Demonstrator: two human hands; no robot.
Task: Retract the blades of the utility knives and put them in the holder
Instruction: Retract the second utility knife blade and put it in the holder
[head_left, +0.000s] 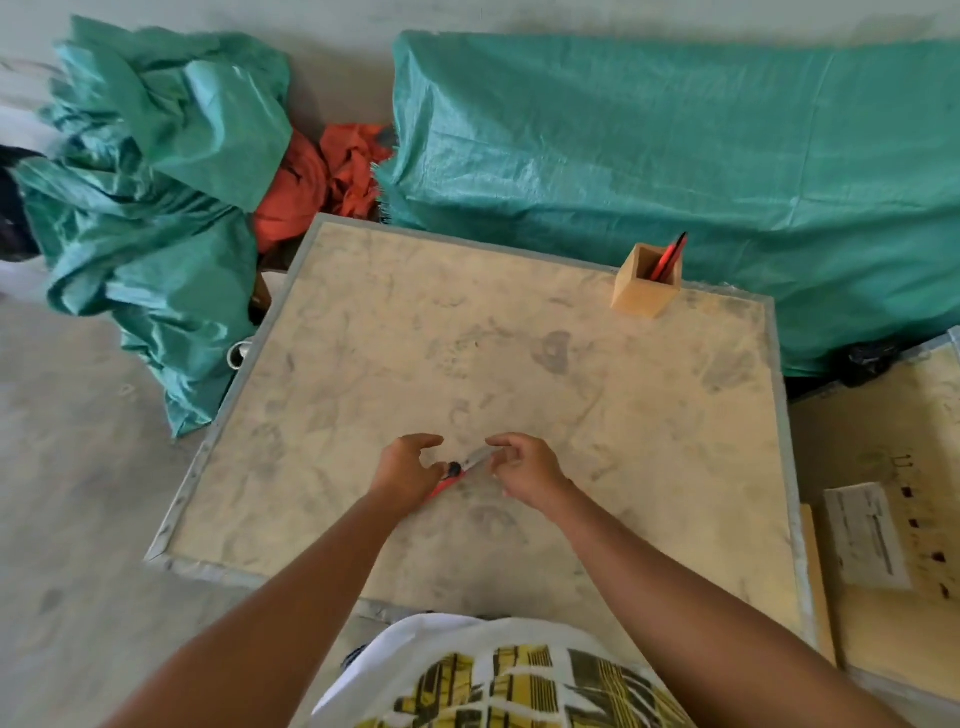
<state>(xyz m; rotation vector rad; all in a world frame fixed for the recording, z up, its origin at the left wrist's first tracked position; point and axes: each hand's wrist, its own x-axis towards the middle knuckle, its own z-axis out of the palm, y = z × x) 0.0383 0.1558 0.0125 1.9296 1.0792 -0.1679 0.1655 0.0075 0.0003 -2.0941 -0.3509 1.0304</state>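
Knife (457, 475) between hands; left hand (408, 470) grips handle; right hand (524, 467) fingers loose beside blade.

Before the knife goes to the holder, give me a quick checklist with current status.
1. Blade retracted: not ok; metal shows past the red utility knife.
2. Left hand on the handle: ok.
3. Right hand clear of the blade: cannot tell; fingers sit right beside it.
4. Wooden holder upright: ok.
5. Room in holder: ok; only one red knife inside.
6. Path across the table: ok.
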